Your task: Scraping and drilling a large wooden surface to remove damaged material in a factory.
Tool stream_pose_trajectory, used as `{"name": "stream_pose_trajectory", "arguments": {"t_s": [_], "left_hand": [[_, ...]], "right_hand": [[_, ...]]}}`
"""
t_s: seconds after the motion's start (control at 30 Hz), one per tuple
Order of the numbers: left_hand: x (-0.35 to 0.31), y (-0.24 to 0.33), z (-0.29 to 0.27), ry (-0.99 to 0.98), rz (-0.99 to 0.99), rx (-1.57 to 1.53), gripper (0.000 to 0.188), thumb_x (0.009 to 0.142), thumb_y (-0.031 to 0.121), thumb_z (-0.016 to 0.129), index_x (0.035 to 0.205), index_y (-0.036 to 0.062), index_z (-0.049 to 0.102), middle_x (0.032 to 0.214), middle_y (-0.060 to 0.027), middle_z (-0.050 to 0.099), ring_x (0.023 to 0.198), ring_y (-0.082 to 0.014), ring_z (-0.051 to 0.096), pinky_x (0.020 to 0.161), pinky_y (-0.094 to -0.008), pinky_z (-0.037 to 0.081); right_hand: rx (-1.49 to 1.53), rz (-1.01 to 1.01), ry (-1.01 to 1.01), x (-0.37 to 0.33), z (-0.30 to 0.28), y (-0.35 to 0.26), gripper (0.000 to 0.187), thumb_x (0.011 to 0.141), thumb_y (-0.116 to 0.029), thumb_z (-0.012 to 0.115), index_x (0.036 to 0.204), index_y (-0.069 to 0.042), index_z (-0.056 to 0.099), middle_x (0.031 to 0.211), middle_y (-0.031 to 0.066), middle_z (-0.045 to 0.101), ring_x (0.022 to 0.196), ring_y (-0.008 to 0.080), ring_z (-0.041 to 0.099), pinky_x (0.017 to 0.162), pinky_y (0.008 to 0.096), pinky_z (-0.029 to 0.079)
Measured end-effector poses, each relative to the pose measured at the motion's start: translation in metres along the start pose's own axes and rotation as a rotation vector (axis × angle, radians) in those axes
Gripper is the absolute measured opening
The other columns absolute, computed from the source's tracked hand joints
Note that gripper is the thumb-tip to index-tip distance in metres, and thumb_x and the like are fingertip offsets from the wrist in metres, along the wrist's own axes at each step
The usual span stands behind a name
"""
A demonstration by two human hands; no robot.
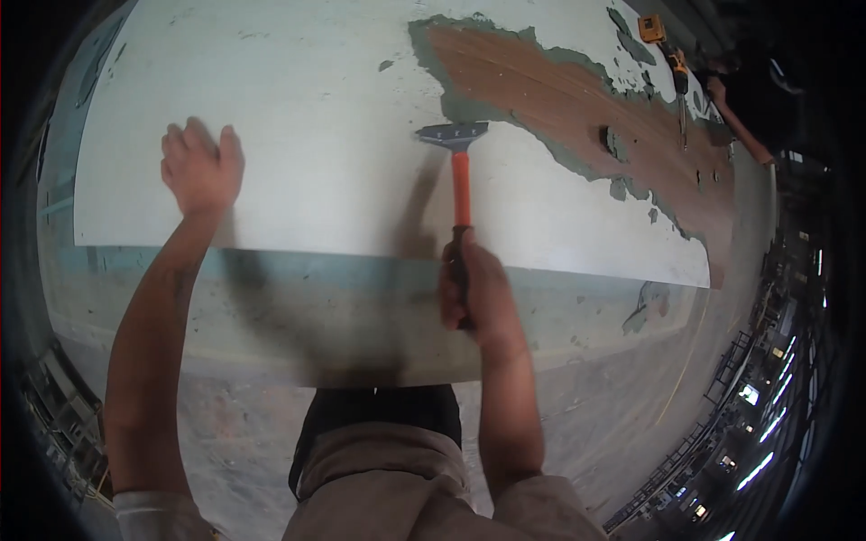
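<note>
Right hand (475, 290) clamped on orange-handled scraper (458, 171) (blade against white wall (307, 117)), left hand (200, 167) well apart, flat on paint, bare brown patch (586, 108) alongside

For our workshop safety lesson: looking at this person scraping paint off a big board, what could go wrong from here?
The scraper blade could dig into the bare wood and gouge it. If it slips sideways, it may reach the left hand lying flat on the board. The right hand grips low on the handle, giving less control.
</note>
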State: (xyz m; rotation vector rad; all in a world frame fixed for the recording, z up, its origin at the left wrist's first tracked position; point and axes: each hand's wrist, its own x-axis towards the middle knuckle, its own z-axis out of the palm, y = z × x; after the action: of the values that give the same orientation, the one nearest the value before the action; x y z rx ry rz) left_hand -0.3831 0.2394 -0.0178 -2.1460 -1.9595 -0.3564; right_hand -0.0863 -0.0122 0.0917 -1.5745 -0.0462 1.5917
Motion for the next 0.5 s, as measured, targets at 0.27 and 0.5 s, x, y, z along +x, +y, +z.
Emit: {"name": "stream_pose_trajectory", "arguments": {"t_s": [0.27, 0.5], "left_hand": [[0.002, 0.01, 0.0, -0.007, -0.038, -0.092, 0.066, 0.094, 0.048, 0.057, 0.14, 0.0023, 0.045, 0.154, -0.0296, 0.034, 0.147, -0.0438, 0.026, 0.118, -0.0598, 0.019], [-0.003, 0.005, 0.002, -0.068, -0.057, -0.03, 0.069, 0.096, 0.052, 0.055, 0.147, 0.0072, 0.041, 0.159, -0.0249, 0.03, 0.149, -0.0408, 0.023, 0.118, -0.0601, 0.019]], "right_hand": [[0.03, -0.079, 0.221, 0.006, 0.03, 0.049, 0.049, 0.108, -0.053, 0.041, 0.09, -0.008, 0.048, 0.06, 0.003, 0.044, 0.043, 0.0153, 0.042, 0.04, 0.032, 0.036], [-0.084, -0.078, 0.174, 0.022, 0.066, 0.04, 0.053, 0.108, -0.055, 0.038, 0.08, -0.011, 0.041, 0.059, 0.0012, 0.041, 0.042, 0.0116, 0.039, 0.038, 0.0297, 0.034]]}}
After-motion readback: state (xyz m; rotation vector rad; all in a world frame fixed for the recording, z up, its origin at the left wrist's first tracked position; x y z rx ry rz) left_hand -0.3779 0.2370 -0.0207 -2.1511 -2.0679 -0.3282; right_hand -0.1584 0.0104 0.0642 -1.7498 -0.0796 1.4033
